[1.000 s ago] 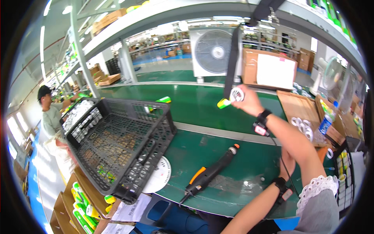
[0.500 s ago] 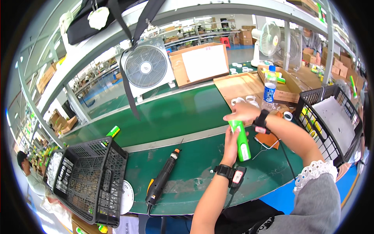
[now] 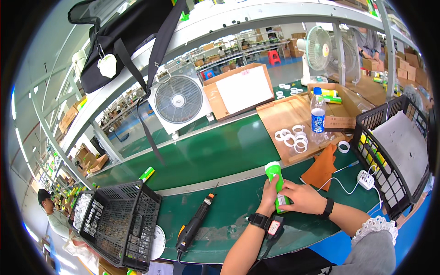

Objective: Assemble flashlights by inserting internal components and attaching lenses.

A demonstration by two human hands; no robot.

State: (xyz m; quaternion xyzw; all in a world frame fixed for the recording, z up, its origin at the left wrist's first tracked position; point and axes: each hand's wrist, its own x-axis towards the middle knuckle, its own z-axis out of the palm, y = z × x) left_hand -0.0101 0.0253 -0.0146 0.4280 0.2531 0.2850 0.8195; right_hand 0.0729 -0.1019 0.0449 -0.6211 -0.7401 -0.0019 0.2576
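Observation:
In front of me, over the green bench (image 3: pixel 229 220), I hold a green flashlight (image 3: pixel 273 171) with a white rim round its wide head, tilted with the head pointing away. My left hand (image 3: pixel 267 197) wraps round its body from the left, thumb along the side. My right hand (image 3: pixel 305 198) closes on the lower body from the right, with the fingers partly hiding it. Beyond the flashlight lie several loose white rings (image 3: pixel 300 142) on a wooden board (image 3: pixel 270 117). An orange cloth (image 3: pixel 323 167) is right of the hands.
A black electric screwdriver (image 3: pixel 195 227) lies left of my hands, beside a black crate (image 3: pixel 121 220). On the right are a water bottle (image 3: pixel 317 117), a white USB hub (image 3: pixel 365 179) with a cable, and another black crate (image 3: pixel 392 169). A green conveyor belt (image 3: pixel 215 153) runs behind.
My right hand has moved from the flashlight's head down to its lower body. The head, covered before, now shows its white rim. The view has shifted slightly.

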